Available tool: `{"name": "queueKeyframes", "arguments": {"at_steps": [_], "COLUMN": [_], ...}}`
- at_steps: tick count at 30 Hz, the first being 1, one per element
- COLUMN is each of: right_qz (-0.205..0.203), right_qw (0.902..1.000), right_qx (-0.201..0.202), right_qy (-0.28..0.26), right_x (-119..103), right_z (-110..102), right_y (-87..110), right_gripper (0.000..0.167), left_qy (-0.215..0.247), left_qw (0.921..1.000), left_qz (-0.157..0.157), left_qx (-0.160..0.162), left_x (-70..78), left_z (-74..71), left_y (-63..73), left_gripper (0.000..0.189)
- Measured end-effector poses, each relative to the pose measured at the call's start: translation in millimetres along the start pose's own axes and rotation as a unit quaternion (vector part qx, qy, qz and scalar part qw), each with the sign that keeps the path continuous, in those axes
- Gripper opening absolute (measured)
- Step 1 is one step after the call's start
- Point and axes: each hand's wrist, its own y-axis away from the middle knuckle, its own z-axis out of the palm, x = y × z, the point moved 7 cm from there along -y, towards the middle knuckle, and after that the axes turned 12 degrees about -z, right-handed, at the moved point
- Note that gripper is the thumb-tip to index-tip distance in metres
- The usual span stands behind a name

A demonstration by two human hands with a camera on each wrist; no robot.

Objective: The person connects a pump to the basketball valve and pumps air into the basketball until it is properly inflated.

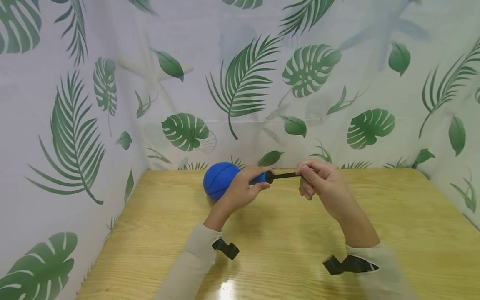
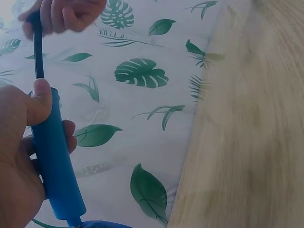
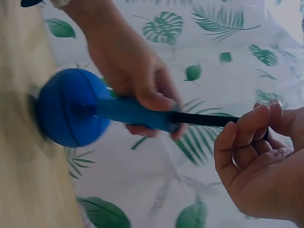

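A blue ball (image 1: 220,181) with dark seams sits on the table, left of centre in the head view. Joined to it is a blue hand pump (image 2: 58,161), whose barrel my left hand (image 1: 244,186) grips with thumb and fingers curled round. From the barrel's far end a black plunger rod (image 3: 204,119) sticks well out. My right hand (image 1: 321,183) holds the outer end of that rod in its curled fingers; the handle itself is mostly hidden there. In the right wrist view the pump's narrow tip meets the ball's side.
A wooden table (image 1: 285,250) spreads under both arms. White cloth with green leaf prints (image 1: 240,83) hangs behind the table and along its sides. Black camera mounts (image 1: 226,248) are strapped at both wrists over light sleeves.
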Motion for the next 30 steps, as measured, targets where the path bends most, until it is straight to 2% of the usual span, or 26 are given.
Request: {"name": "queueKeyframes", "arguments": {"at_steps": [5,9,12,15,19,25,28,30], "right_qz": [0.060,0.099,0.115,0.121,0.101,0.017,-0.004,-0.003], "right_qw": [0.9980,0.9949,0.9933,0.9923,0.9942,0.9992,0.9983,0.9983], "right_qx": [-0.016,-0.019,-0.017,-0.019,-0.027,0.000,0.001,-0.007], "right_qy": [0.000,-0.003,0.004,0.020,0.028,-0.036,-0.059,-0.058], "right_x": [37,58,64,60,44,3,-1,7], "right_z": [12,18,19,18,11,-7,-10,-7], "right_y": [3.2,6.3,6.8,5.8,2.2,-0.2,-0.6,-1.2], "right_gripper": [0.021,0.021,0.022,0.023,0.025,0.027,0.028,0.027], "left_qy": [-0.024,-0.061,-0.070,-0.054,-0.025,-0.017,-0.023,-0.028], "left_qw": [0.9995,0.9979,0.9974,0.9983,0.9995,0.9996,0.9995,0.9994], "left_qz": [0.020,0.021,0.017,0.015,0.007,-0.021,-0.018,-0.008], "left_qx": [-0.008,-0.006,-0.007,-0.013,-0.016,0.001,0.009,0.020], "left_x": [2.5,1.5,-0.9,-2.4,-3.7,-6.2,-5.6,-4.4], "left_z": [7.5,9.9,9.6,7.9,2.7,-9.1,-11.8,-12.5], "left_y": [2.0,4.0,4.4,3.7,1.5,-0.2,-0.3,-0.5], "left_gripper": [0.034,0.038,0.041,0.041,0.038,0.034,0.033,0.033]}}
